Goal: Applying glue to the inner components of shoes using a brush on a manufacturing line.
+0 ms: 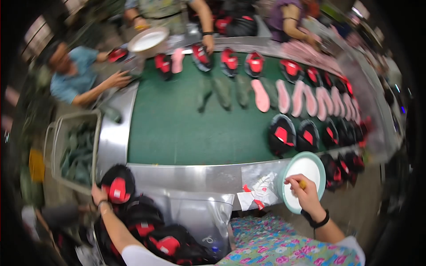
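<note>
Shoe (117,188) gripped, left hand (99,195); yellow handle (303,184) pinched, right hand (306,191); green surface (177,128), steel edging (199,176), co-worker (168,11) opposite.

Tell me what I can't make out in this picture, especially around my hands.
Head view: fingertips of the left hand, blurred and partly hidden by the black-and-red shoe.
Head view: the rest of the yellow-ended tool, hidden by the right hand.
Head view: head of the person beyond the green surface, cut off by the upper edge.
Head view: fine markings on the pink insoles, blurred.
</note>
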Motion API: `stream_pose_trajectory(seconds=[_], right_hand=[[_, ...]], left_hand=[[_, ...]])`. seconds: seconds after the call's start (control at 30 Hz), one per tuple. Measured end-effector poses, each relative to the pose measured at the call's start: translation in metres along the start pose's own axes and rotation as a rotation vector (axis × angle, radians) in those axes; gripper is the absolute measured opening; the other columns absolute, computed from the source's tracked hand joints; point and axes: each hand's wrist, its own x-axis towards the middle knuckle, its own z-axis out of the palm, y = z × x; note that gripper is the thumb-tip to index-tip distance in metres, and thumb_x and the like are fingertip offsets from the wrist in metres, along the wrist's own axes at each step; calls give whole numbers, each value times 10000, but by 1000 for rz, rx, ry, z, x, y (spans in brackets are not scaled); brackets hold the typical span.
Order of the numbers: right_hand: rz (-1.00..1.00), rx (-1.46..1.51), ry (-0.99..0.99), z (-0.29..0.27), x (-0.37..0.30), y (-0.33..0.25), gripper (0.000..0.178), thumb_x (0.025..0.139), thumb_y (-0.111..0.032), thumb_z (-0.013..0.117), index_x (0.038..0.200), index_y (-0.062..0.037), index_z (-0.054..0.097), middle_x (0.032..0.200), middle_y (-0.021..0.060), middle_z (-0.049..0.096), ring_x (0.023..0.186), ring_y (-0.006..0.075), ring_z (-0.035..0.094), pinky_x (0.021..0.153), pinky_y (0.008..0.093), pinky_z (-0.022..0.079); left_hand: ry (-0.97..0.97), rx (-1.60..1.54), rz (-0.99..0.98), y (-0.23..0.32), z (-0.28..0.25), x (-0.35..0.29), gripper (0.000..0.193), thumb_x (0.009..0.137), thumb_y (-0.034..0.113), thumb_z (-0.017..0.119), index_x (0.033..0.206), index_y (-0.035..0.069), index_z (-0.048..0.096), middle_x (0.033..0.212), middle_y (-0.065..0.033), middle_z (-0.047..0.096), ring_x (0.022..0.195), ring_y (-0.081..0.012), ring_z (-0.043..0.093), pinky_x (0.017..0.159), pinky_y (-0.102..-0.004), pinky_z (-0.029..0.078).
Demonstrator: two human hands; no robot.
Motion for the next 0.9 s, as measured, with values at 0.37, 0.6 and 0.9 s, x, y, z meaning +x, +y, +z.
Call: stream_pose_trajectory(seconds=[0.37,0.6,0.9], right_hand=[[-117,-257,42,20,10,-6,132,902,-98,565,953,-5,644,879,105,642,841,216,591,766,305,463],[-547,-473,-112,56,19,-24,263,807,-120,662,1060,-60,630,1051,87,615,996,278,532,818,361,467],[-539,-591,-523,54,-30,-7,404,709,-227,725,1074,-102,604,1188,52,546,1071,257,515,782,382,522]], left_hand=[[-423,-57,67,116,13,29,470,828,42,577,1279,-4,452,1144,-277,571,1090,-423,535,913,-444,435],[-404,-462,362,275,-109,-76,189,859,74,505,1031,-4,493,708,-277,584,735,-461,598,576,-535,437],[-847,-1125,565,390,-167,-250,323,911,116,507,1207,-9,473,893,-219,649,801,-312,648,645,-399,502]])
